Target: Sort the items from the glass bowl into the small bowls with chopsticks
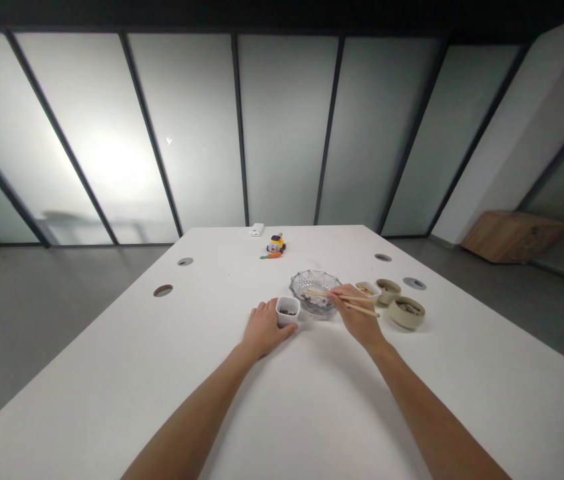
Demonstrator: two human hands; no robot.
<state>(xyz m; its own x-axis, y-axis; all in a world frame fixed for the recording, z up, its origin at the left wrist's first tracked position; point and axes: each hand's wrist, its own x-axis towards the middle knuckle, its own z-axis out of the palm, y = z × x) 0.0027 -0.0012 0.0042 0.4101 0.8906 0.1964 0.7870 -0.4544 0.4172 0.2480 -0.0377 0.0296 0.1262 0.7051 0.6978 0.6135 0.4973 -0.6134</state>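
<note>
My left hand (263,329) rests on the white table (162,373), its fingers and thumb curled about a small white square bowl (288,319). Several small dark pieces (287,312) lie at the bottom of that bowl. In my right hand (355,313) is a pair of wooden chopsticks (362,308), whose tips reach into a clear glass bowl (299,283) with a faceted rim. Dark bits lie in the glass bowl near the tips; whether the tips pinch one is too small to tell.
Right of my right hand stand a white dish (373,288) with pale pieces and two beige bowls (407,319) (388,288). Farther back are a yellow toy vehicle (277,243), an orange toy carrot (275,255) and a white device (257,229). Round holes (163,291) pierce the tabletop.
</note>
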